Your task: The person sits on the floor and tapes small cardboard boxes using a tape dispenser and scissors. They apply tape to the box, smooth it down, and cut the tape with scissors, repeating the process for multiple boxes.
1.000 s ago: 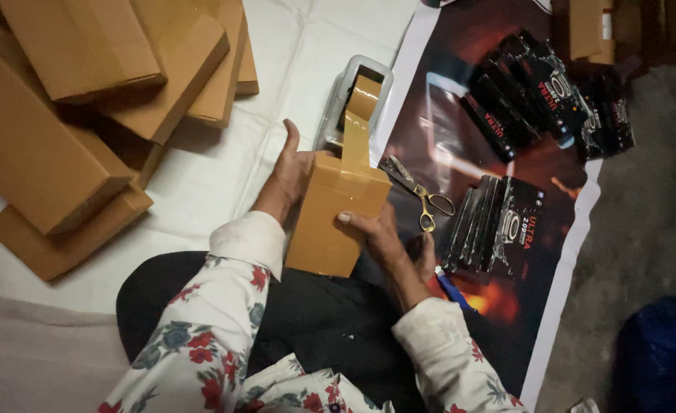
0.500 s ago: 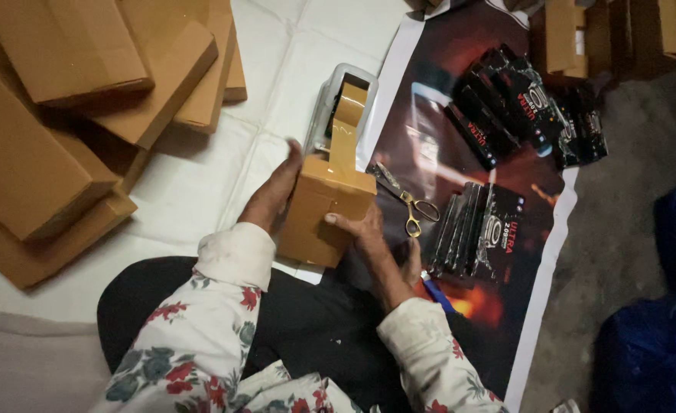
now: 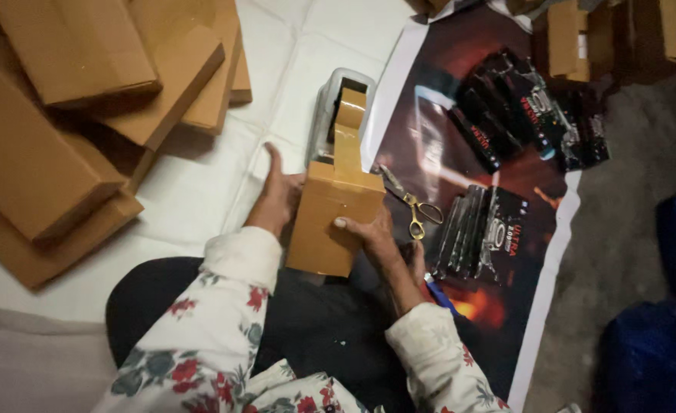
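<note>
At the far left a heap of flat brown cardboard boxes (image 3: 86, 99) lies stacked and overlapping on a white sheet (image 3: 200, 183) spread over the floor. To their right the left hand (image 3: 278, 197) rests flat against the left side of a small brown box (image 3: 330, 222), fingers stretched out and pressed to it rather than curled around it. The box sits in front of the person's lap, tilted a little, its far end pointing toward a clear tape dispenser (image 3: 340, 115); a strip of brown tape (image 3: 348, 134) runs from the dispenser down onto the top of the box. The right hand (image 3: 376, 239) grips the box from its right side, thumb on the top face and fingers wrapped around the edge (the fingertips underneath are hidden). Just right of that hand, gold-handled scissors (image 3: 411, 205) lie on a dark glossy poster (image 3: 445, 153). Beside them stands a row of dark flat packets (image 3: 479, 233), and farther up the poster a second bunch of dark packets (image 3: 529, 115) lies spread out. More cardboard boxes (image 3: 613, 34) show at the top right.
</note>
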